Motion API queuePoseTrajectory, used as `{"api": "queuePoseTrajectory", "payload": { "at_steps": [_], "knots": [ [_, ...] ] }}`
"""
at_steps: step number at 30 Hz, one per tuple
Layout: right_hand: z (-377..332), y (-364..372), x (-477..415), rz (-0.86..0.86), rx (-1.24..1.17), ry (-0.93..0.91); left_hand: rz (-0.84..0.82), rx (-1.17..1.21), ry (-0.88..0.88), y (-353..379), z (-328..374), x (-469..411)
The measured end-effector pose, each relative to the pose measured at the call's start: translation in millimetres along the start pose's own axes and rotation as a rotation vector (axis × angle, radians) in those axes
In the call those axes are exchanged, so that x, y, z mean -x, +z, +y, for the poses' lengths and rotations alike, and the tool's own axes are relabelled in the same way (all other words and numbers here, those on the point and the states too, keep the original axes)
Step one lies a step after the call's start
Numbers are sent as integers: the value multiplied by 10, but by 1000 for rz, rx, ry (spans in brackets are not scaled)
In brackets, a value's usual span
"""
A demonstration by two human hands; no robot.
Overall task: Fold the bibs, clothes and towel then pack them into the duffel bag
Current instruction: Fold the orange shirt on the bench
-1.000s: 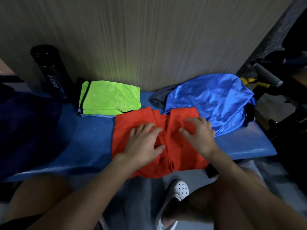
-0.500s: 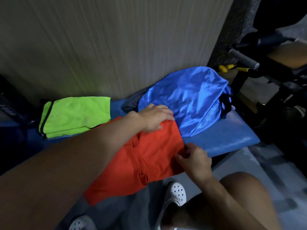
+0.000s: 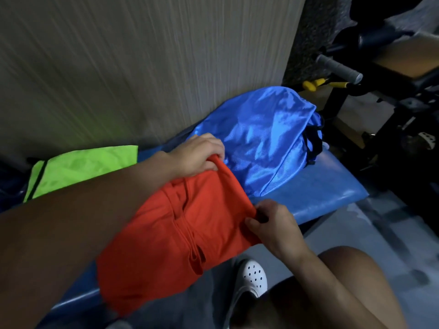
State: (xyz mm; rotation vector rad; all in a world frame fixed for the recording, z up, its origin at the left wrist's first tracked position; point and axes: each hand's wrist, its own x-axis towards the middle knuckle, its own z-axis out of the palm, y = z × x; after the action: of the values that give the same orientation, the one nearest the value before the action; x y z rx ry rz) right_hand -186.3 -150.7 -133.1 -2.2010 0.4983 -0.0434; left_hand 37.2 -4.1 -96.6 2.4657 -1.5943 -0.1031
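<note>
An orange garment point(image 3: 166, 236) lies half folded on the blue padded bench point(image 3: 316, 193), its near end hanging over the front edge. My left hand point(image 3: 197, 155) pinches its far right corner, and my right hand point(image 3: 270, 224) pinches the near right corner; the edge between them is lifted. A folded neon green bib point(image 3: 78, 167) lies to the left by the wall. A shiny blue garment point(image 3: 259, 136) is heaped at the right end, over something with dark straps point(image 3: 313, 141). The duffel bag is not clearly in view.
A grey striped wall point(image 3: 142, 67) backs the bench. Black gym equipment with a grey padded bar point(image 3: 337, 67) and yellow-handled parts point(image 3: 313, 84) stands to the right. My knee point(image 3: 356, 281) and a white perforated shoe point(image 3: 251, 276) are below the bench edge.
My hands went from pressing flat on the orange garment to gripping its right edge and lifting it. The view swung right, so the green bib now sits further left.
</note>
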Motion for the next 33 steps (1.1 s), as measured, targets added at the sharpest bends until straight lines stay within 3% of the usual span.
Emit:
{"api": "queuePoseTrajectory", "payload": {
  "at_steps": [8, 14, 17, 22, 29, 33],
  "knots": [
    [-128, -149, -433, 243, -286, -9, 199, 16, -105, -276, -294, -145],
    [-390, -378, -440, 479, -447, -211, 470, 37, -64, -778, -185, -174],
    [-421, -297, -248, 441, -339, -334, 481, 36, -24, -809, -146, 115],
    [-471, 151, 103, 206, 10, -612, 385, -17, -73, -503, -298, 850],
    [-493, 554, 298, -22, 200, -625, 272, 38, -235, -89, -335, 1591],
    [-490, 556, 325, 26, 223, -576, 221, 17, -277, 10, -256, 1759]
  ]
}}
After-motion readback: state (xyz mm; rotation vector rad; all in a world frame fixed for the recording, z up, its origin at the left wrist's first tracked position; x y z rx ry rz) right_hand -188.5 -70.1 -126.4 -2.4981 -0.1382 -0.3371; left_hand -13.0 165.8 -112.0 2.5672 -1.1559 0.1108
